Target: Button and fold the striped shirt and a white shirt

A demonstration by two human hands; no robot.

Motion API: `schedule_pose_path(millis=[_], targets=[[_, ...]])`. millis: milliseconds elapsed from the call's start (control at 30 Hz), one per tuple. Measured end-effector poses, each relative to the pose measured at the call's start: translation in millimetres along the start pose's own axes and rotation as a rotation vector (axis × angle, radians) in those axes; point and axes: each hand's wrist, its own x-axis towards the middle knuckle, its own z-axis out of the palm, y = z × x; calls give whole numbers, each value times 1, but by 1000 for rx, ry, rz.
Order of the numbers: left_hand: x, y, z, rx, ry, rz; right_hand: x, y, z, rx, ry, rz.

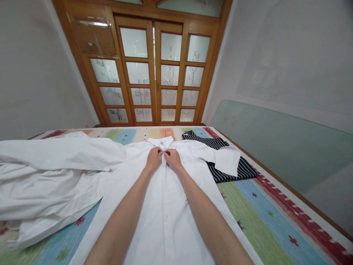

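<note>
A white button-up shirt (149,221) lies spread flat, front side up, with its collar (164,140) pointing away from me. Just below the collar, my left hand (154,157) pinches one side of the front placket. My right hand (172,158) pinches the other side, so close that the fingertips of both hands almost meet. A button between them is too small and covered to make out. One long sleeve (82,152) stretches out to the left, while the other sleeve (227,161) is folded at its cuff on the right.
Under the shirt is a bed with a colourful striped sheet (259,209). Another white garment (49,198) lies crumpled at left. A folded black-and-white striped garment (245,170) sits partly beneath the right sleeve. Wooden glazed doors (156,66) stand beyond the bed, with walls on both sides.
</note>
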Motion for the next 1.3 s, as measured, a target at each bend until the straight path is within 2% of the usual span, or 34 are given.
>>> schedule_pose_path(millis=[267,633,1000,1167,1300], targets=[[-2,2,-6,-107,5,-23,-1,-1,-3,192,-28,45],[-4,3,-10,-187,29,-48,3,4,0,268,-36,35],[-3,7,-10,-250,68,-112,1,4,2,271,-11,13],[-3,6,-9,-252,42,-119,1,5,2,180,-20,-14],[-2,2,-8,-262,26,-127,2,5,3,194,-31,-4]])
